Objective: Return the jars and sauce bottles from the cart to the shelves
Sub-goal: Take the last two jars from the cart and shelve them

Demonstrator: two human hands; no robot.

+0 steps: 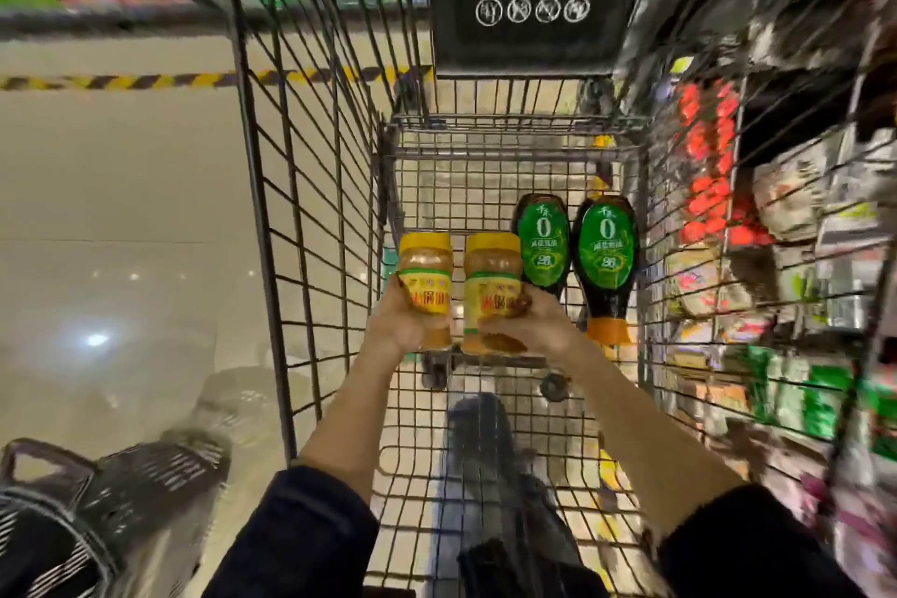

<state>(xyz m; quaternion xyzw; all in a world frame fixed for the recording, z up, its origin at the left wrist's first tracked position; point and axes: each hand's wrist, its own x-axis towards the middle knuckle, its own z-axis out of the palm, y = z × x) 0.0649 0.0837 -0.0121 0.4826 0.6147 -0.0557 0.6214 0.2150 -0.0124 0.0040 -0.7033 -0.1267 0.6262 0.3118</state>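
Note:
Inside the wire cart (310,219) I hold two yellow-lidded jars side by side. My left hand (395,321) grips the left jar (426,279) and my right hand (529,325) grips the right jar (490,279). Both jars have yellow labels and brownish contents. To their right, two dark sauce bottles with green labels lie on the cart floor with their orange caps toward me: one bottle (542,240) is next to the right jar, the other bottle (607,253) lies against the cart's right wall.
Store shelves (796,219) packed with packaged goods run along the right of the cart. A black basket (111,510) sits on the tiled floor at lower left. A black child-seat flap (531,10) stands at the cart's far end. More shelves with boxes are at upper left.

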